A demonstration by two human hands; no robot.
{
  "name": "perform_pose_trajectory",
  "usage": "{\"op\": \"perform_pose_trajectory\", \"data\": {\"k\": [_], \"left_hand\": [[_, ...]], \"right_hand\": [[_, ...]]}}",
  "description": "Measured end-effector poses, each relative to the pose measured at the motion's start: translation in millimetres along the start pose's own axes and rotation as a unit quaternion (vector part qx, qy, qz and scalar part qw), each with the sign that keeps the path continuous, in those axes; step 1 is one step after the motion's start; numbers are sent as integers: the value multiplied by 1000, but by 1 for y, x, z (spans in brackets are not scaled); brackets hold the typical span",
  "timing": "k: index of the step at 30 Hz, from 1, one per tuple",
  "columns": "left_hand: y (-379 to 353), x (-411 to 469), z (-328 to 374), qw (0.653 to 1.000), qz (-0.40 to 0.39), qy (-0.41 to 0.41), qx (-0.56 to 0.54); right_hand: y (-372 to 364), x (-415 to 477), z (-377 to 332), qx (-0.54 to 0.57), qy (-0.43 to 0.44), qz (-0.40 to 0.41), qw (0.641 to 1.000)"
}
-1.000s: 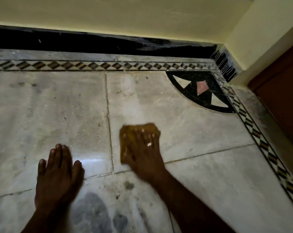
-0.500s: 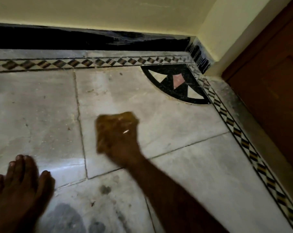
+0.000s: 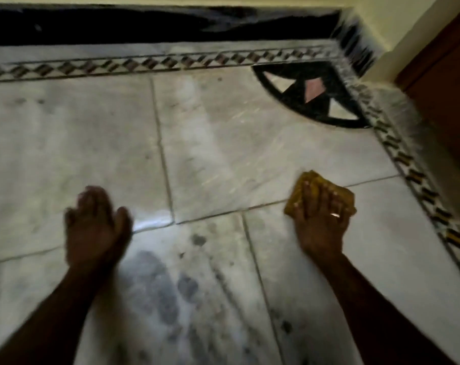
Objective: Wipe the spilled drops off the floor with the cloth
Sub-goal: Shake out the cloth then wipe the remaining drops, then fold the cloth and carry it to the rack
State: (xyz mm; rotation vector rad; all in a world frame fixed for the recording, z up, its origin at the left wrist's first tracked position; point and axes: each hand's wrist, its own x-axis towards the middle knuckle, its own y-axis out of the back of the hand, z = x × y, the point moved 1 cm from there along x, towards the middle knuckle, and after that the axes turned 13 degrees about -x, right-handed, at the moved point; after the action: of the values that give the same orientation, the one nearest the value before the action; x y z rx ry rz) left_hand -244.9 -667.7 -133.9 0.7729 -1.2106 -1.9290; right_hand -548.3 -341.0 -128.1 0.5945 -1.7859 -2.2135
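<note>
A crumpled yellow cloth (image 3: 302,181) lies on the pale marble floor (image 3: 223,154) at the right, over a tile joint. My right hand (image 3: 321,219) presses down on the cloth with fingers spread over it; a ring shows on one finger. My left hand (image 3: 95,227) rests flat on the floor at the left, fingers together, holding nothing. Dark wet blotches (image 3: 157,291) and small drops (image 3: 198,239) mark the tile between my forearms. The frame is blurred.
A patterned border strip (image 3: 170,61) runs along the far wall and down the right side. A black quarter-circle inlay (image 3: 310,96) fills the corner. A black skirting (image 3: 118,25) lines the wall. A brown wooden door (image 3: 447,75) stands at the right.
My right hand has swept the cloth to the right, from the middle tile to the joint near the border. My left hand has come further into the view.
</note>
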Motion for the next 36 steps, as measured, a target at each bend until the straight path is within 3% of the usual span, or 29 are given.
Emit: {"op": "perform_pose_trajectory", "data": {"k": [3, 6, 9, 12, 15, 17, 19, 20, 21, 23, 25, 27, 29, 31, 34, 36], "left_hand": [[0, -1, 8, 1000, 17, 1, -23], [2, -2, 4, 1000, 6, 2, -20], [5, 1, 10, 997, -49, 31, -55], [15, -2, 14, 990, -119, 35, -73], [31, -12, 19, 964, -130, 44, -229], [46, -21, 21, 908, -79, 111, -396], [55, -26, 27, 833, -61, 184, -518], [59, -27, 31, 803, -61, 209, -555], [60, -29, 36, 781, -70, 227, -577], [62, -35, 52, 750, -106, 249, -604], [59, -46, 74, 745, -157, 235, -604], [59, -57, 100, 732, -192, 212, -618], [59, -61, 118, 683, -201, 195, -675], [67, -62, 129, 660, -210, 171, -701], [81, -62, 138, 707, -206, 147, -660], [85, -61, 140, 708, -169, 155, -668]], "right_hand": [[-2, -43, -56, -2, 59, 108, 992], [10, -90, -135, 21, 179, 148, 973], [22, -131, -204, 58, 269, 122, 954], [30, -172, -245, 74, 395, 97, 911], [31, -203, -245, 75, 506, 48, 858], [37, -210, -231, 93, 539, 55, 835], [49, -205, -215, 202, 483, 8, 852], [61, -197, -206, 308, 407, -60, 858], [74, -189, -197, 428, 307, -130, 840], [99, -167, -182, 610, 127, -235, 746], [115, -146, -171, 696, 41, -290, 656], [129, -130, -164, 719, 11, -295, 629], [138, -122, -162, 736, -9, -286, 614], [146, -116, -159, 758, -32, -299, 579], [160, -104, -149, 791, -21, -350, 502], [168, -94, -137, 797, 40, -356, 486]]}}
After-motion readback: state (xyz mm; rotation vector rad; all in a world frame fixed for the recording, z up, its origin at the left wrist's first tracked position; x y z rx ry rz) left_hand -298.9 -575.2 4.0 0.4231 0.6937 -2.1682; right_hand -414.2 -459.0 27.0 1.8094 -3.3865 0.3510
